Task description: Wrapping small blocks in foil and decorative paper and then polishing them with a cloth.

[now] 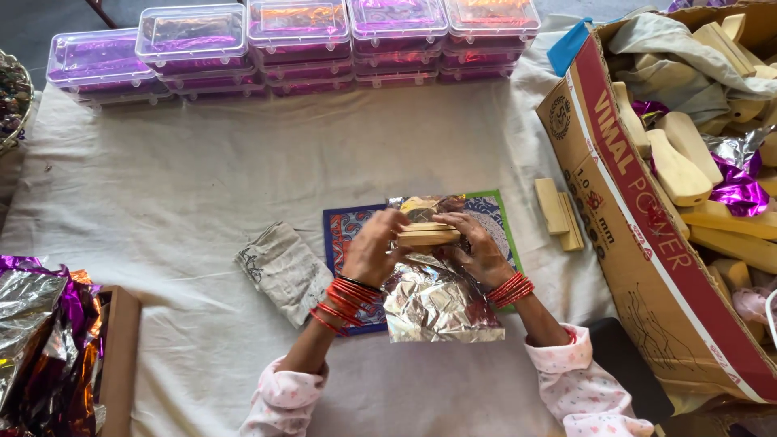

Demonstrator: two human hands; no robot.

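**Both hands on a wooden block over silver foil**

The left hand (374,245) and the right hand (477,247) meet at the middle of the cloth-covered worktop (178,202), each closed on one end of a small pale wooden block (427,235). The left grip wraps the block's left end with the fingers curled over its top; the right grip pinches the right end, fingers spread downward onto the foil. The block is held level, just above a crinkled sheet of silver foil (437,303) that lies under and in front of the hands. The foil rests on a patterned mat (344,226) with a blue and red design and a green edge on its far right side. Red bangles (344,301) ring both wrists, above pink printed sleeves.

Just left of the mat lies a folded grey cloth (283,271). To the right of the mat, two plain wooden blocks (558,212) lie side by side, near a large cardboard box (647,243) filled with more wooden pieces and scraps of purple foil. Along the far edge stand stacked clear plastic boxes (299,40) with purple and orange contents. At the near left, a heap of purple, orange and silver foil sheets (40,340) sits beside a low cardboard tray.
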